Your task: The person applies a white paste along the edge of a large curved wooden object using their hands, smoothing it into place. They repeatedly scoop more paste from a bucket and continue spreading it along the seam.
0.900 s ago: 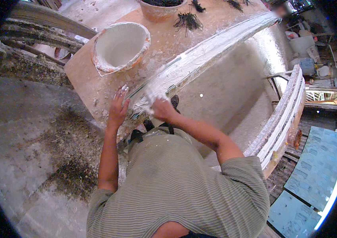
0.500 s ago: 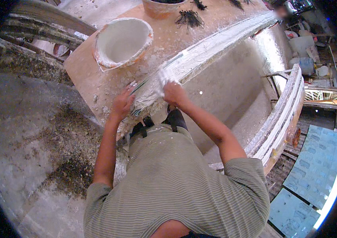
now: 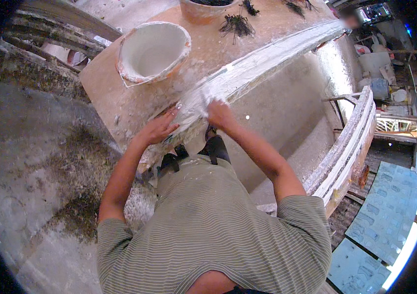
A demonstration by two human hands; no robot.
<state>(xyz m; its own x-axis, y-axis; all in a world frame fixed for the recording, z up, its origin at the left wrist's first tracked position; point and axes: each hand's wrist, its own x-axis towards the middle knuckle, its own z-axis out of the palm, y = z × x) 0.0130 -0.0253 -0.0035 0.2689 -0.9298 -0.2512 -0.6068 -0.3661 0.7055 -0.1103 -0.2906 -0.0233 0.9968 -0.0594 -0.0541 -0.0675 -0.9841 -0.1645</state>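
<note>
Wet white plaster-like paste covers a long strip (image 3: pixel 247 72) along the edge of an orange-brown board (image 3: pixel 98 81). My right hand (image 3: pixel 219 113) is closed over the strip's near end, around a pale thing smeared by motion that I cannot make out. To its left, my left hand (image 3: pixel 159 128) rests with fingers stretched out and a little apart by the strip's left side, holding nothing. White paste marks the fingertips. On the board beyond my left hand, a tilted orange bucket (image 3: pixel 120 63) coated inside with white paste stands.
A second bucket (image 3: pixel 201 13) with dark contents stands at the far edge, near black stringy tufts (image 3: pixel 238 25). A curved white-edged frame (image 3: pixel 343 142) lies to the right, blue panels (image 3: pixel 387 206) beyond it. Wooden beams (image 3: pixel 56 29) run at the far left.
My left hand has moved right and turned, its fingers now lying across the green edge that showed before. My right hand has shifted slightly right with the blurred pale thing.
</note>
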